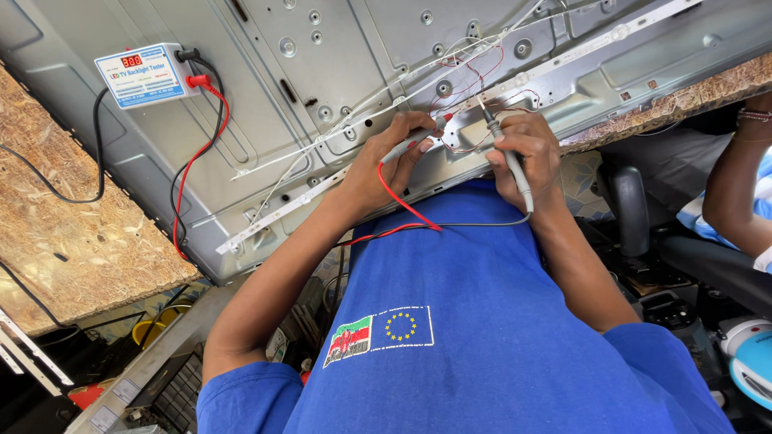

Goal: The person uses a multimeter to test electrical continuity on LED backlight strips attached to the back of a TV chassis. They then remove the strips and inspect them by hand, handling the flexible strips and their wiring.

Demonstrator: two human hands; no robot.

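My left hand grips a grey test probe with a red tip, its point pressed at the end of a white light strip on a grey metal back panel. My right hand holds a second grey probe with a black lead, its tip touching the same spot among thin red and white wires. A red lead and a black lead hang from the probes across my blue shirt.
A small white and blue tester box with a red digit display sits on the panel at upper left, red and black leads plugged in. Chipboard tabletop at left. Another person's arm at right. Clutter and tools lie on the floor below.
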